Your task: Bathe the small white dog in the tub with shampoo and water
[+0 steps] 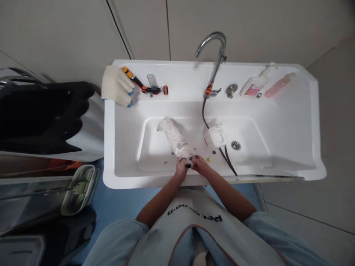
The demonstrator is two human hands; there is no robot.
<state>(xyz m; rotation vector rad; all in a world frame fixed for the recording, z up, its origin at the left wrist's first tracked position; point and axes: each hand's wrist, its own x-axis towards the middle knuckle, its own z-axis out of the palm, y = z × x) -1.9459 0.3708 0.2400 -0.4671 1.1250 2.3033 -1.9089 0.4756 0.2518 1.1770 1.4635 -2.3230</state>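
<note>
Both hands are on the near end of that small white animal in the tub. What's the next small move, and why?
Probably keep the left hand steadying the small white wet furry animal, while the right hand reaches for the white spray head on the dark hose, which lies just beside it in the white tub.

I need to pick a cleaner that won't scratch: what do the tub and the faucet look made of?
Tub: glossy white, smooth moulded rounded edges; looks like acrylic or enamel, cannot tell which. Faucet: curved, mirror-bright silver, probably chrome-plated metal. Both hands hold a small wet white animal in it.
</note>
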